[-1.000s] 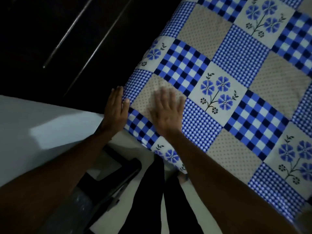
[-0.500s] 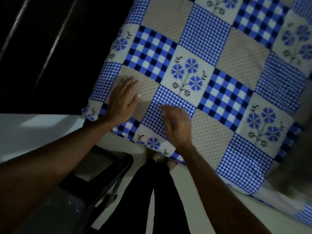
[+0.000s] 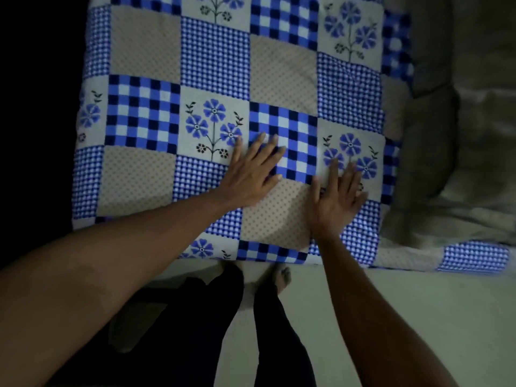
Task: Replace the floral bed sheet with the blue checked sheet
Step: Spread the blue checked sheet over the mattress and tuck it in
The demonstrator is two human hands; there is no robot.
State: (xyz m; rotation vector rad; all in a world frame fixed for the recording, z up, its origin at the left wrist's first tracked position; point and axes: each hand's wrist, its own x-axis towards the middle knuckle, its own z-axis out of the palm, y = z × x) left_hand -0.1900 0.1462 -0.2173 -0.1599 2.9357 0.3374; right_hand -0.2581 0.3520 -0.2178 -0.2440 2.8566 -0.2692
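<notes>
The blue checked sheet [image 3: 215, 57], a patchwork of blue checks, dotted beige squares and blue flowers, lies spread flat over the bed. My left hand [image 3: 252, 174] lies flat on it near the front edge, fingers straight and spread. A little to the right, my right hand [image 3: 336, 199] presses flat on a flower square, also with straight fingers. Neither hand grips any cloth. The sheet's near edge hangs just over the front of the bed, and one corner [image 3: 472, 258] trails to the right. No floral sheet can be made out.
Grey crumpled bedding [image 3: 474, 135] lies to the right of the sheet. My legs and bare feet [image 3: 282, 277] stand on the pale floor [image 3: 391, 303] at the bed's front edge. Darkness fills the left side.
Both hands have slid to the right along the sheet's front edge, staying flat. The view has swung right, so the grey bedding now shows and the dark wardrobe is out of sight.
</notes>
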